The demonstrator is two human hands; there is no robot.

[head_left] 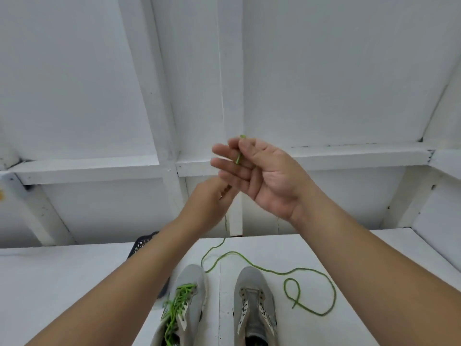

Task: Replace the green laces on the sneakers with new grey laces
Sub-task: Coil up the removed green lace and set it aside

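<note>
both hands raised: right hand (pixel 262 171) pinches the green lace (pixel 269 270) near its tip, left hand (pixel 212 198) apparently grips it lower; limp, light cord, best held near the ends.

Above the unlaced sneaker (pixel 254 303), the right hand (pixel 262 176) pinched the green lace (pixel 269 270), the left hand (pixel 209 198) gripping it lower.
</note>
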